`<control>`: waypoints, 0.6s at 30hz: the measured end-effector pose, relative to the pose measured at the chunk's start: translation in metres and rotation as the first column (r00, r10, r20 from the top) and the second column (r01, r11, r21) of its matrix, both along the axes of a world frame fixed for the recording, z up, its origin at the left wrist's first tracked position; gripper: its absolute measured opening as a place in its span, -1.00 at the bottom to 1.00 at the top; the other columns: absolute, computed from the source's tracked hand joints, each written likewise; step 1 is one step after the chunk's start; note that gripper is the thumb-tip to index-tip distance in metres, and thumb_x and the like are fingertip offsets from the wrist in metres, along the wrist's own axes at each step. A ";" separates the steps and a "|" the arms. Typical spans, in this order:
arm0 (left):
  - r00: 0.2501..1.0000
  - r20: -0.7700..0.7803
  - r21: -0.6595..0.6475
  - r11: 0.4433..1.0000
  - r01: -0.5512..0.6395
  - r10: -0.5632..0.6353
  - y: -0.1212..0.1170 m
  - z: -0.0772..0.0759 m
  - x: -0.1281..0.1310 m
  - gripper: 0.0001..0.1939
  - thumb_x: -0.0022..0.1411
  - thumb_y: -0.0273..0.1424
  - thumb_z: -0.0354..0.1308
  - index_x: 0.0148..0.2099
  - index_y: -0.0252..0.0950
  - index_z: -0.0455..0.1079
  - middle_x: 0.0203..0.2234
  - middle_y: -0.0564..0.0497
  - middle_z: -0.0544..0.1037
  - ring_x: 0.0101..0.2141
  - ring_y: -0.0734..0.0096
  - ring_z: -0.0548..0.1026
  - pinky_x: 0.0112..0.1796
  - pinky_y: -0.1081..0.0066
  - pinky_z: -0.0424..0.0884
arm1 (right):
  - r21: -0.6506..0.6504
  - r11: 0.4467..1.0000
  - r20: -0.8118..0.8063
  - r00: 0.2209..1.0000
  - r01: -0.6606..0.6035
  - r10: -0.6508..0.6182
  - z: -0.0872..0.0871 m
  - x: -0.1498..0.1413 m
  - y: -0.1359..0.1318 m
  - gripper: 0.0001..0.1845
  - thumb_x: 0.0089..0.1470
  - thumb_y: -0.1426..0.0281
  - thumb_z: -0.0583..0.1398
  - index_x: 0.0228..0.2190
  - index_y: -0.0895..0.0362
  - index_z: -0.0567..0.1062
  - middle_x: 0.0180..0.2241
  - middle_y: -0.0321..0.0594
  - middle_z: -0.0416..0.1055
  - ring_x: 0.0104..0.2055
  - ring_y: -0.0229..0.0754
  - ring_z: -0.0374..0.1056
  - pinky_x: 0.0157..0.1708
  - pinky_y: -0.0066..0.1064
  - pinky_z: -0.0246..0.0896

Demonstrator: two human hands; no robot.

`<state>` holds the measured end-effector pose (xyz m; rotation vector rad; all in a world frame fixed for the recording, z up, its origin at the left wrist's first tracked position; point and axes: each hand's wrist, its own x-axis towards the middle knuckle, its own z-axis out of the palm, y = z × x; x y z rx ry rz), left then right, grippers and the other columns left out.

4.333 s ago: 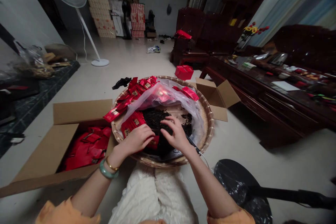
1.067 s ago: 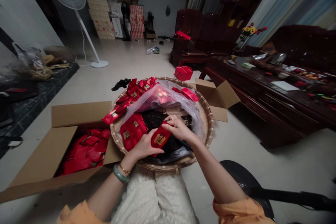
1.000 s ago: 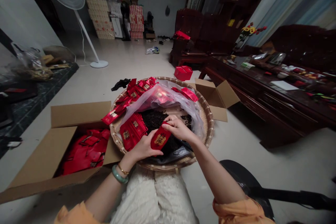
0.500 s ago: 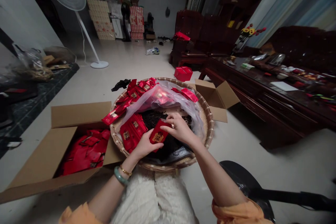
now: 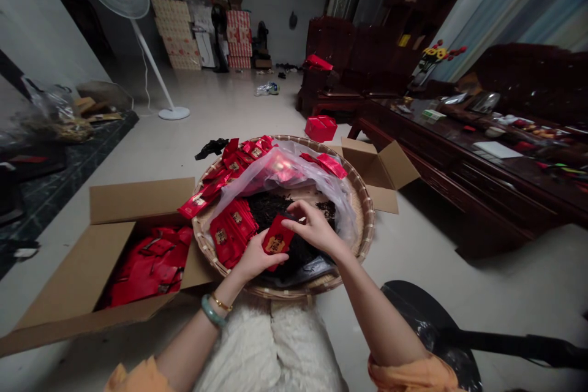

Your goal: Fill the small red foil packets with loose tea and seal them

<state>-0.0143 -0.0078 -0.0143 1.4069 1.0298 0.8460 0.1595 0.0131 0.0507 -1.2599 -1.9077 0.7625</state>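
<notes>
My left hand [image 5: 254,261] is shut on a red tea sachet [image 5: 278,234] with a gold label, low in the round woven bamboo basket [image 5: 362,208]. My right hand [image 5: 313,228] hangs open just beyond it, its fingertips at the sachet's upper edge, over a heap of dark loose tea leaves [image 5: 271,208]. A stack of similar red sachets [image 5: 228,236] lies next to my left hand. More sachets [image 5: 245,150] lie along the far rim, partly behind a clear plastic bag [image 5: 298,174]. Dark plastic [image 5: 307,271] shows under the tea.
An open cardboard box [image 5: 114,214] holding red packets [image 5: 147,269] stands left of the basket. A smaller open carton [image 5: 381,165] and a red box [image 5: 320,128] stand beyond it. A wooden table [image 5: 459,135] runs along the right, and a black bag-covered round object [image 5: 425,318] lies on the floor.
Since a second ago, the sachet has tilted and dropped slightly in my left hand. My right hand has come off its top. Earlier, both hands were in the tea and held no sachet.
</notes>
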 end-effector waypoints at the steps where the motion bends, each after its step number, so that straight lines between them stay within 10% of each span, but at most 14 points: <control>1: 1.000 0.009 -0.005 1.000 0.001 -0.001 0.000 0.000 0.001 -0.38 -0.19 -0.36 0.37 -0.04 -0.37 0.31 -0.28 -0.06 0.55 -0.25 0.23 0.50 -0.16 0.24 0.40 | -0.014 0.999 -0.029 0.999 0.039 -0.040 -0.004 -0.001 0.000 -0.64 -0.03 0.19 0.24 -0.22 0.14 0.43 -0.41 -0.30 0.38 -0.42 -0.28 0.24 -0.44 -0.48 0.11; 7: 0.987 0.129 -0.170 0.978 0.122 -0.100 -0.003 0.009 0.005 -0.35 -0.16 -0.21 0.36 -0.03 -0.34 0.27 -0.28 -0.09 0.54 -0.36 0.27 0.53 -0.31 0.32 0.45 | -0.005 1.000 -0.047 0.999 0.027 -0.028 -0.023 -0.011 0.006 -0.66 -0.02 0.17 0.22 -0.62 0.17 0.47 -0.60 -0.32 0.29 -0.52 -0.32 0.18 -0.53 -0.50 0.02; 18: 0.954 0.296 -0.440 0.880 0.180 -0.047 -0.004 0.013 0.010 -0.34 0.06 0.13 0.01 -0.11 -0.39 0.33 -0.43 -0.14 0.57 -0.61 0.39 0.49 -0.60 0.44 0.40 | -0.020 0.993 0.139 0.984 0.113 -0.109 -0.021 -0.013 0.013 -0.54 0.00 0.06 0.17 -0.68 0.16 0.44 -0.71 -0.37 0.23 -0.62 -0.36 0.05 -0.59 -0.48 -0.16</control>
